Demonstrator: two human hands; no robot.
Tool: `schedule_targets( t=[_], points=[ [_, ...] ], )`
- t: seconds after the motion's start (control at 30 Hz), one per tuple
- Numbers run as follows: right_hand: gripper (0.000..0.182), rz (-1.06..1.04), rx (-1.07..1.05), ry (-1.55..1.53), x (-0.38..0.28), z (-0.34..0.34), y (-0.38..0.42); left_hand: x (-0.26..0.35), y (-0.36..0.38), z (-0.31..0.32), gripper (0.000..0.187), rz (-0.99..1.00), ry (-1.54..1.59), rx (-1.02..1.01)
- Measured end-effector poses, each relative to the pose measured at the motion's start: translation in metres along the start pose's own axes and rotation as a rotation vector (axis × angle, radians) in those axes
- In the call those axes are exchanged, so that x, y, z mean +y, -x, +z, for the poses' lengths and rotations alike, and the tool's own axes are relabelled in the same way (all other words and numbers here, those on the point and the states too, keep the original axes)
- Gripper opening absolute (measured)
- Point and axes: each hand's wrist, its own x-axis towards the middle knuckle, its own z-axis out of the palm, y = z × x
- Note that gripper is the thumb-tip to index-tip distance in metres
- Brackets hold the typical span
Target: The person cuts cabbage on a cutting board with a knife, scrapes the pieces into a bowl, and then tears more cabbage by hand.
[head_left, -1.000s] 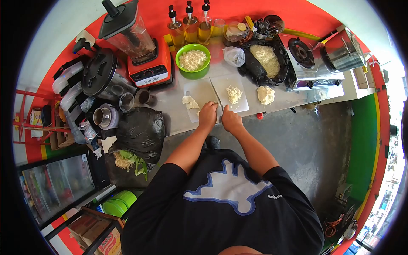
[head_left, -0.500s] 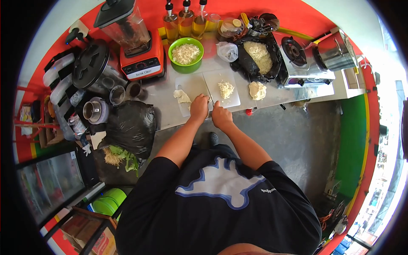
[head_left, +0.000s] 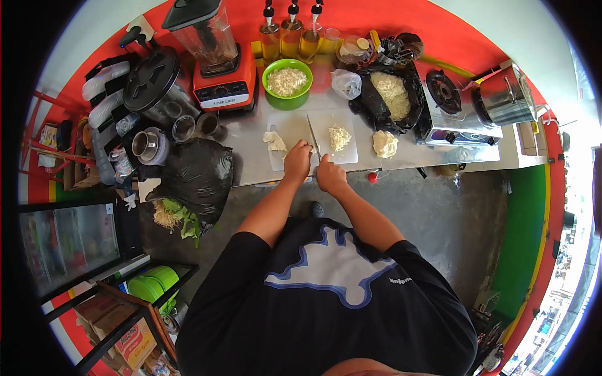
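Note:
On the white cutting board (head_left: 348, 119), my right hand (head_left: 330, 174) is closed around the handle of a kitchen knife (head_left: 313, 133). The blade points away from me. My left hand (head_left: 297, 160) is just left of the blade, fingers curled down on a pale piece of food that they mostly hide. A flat, pale, irregular piece (head_left: 274, 141) lies on the board's left part. Right of the knife is a small heap of pale shreds (head_left: 339, 138). Beyond the board's right edge sits a pale lump (head_left: 385, 144) on the metal counter (head_left: 241, 163).
Behind the board stands a green bowl (head_left: 287, 100) of pale shreds. A red blender (head_left: 222, 91) and a black bag (head_left: 194, 175) are to the left. On the right are an open black bag of shreds (head_left: 390, 94) and a gas stove (head_left: 464, 135) with a pot (head_left: 505, 97).
The whole view has shifted, so the counter things appear farther right. More of the knife blade shows between my hands. Both hands stay at the front of the board.

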Motion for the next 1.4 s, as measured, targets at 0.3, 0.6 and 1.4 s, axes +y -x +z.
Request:
schedule_targets(
  t=[0.3, 0.6, 1.4],
  points=[
    [0.033, 0.071, 0.029, -0.055, -0.008, 0.006, 0.003, -0.003, 0.001, -0.004, 0.018, -0.004, 0.061, 0.024],
    [0.031, 0.193, -0.028, -0.062, -0.018, 0.014, 0.015, -0.010, 0.000, -0.002, 0.017, -0.021, 0.144, 0.025],
    [0.032, 0.138, -0.045, -0.058, -0.024, 0.004, 0.013, -0.018, 0.000, -0.004, 0.011, 0.048, 0.195, 0.000]
  ],
)
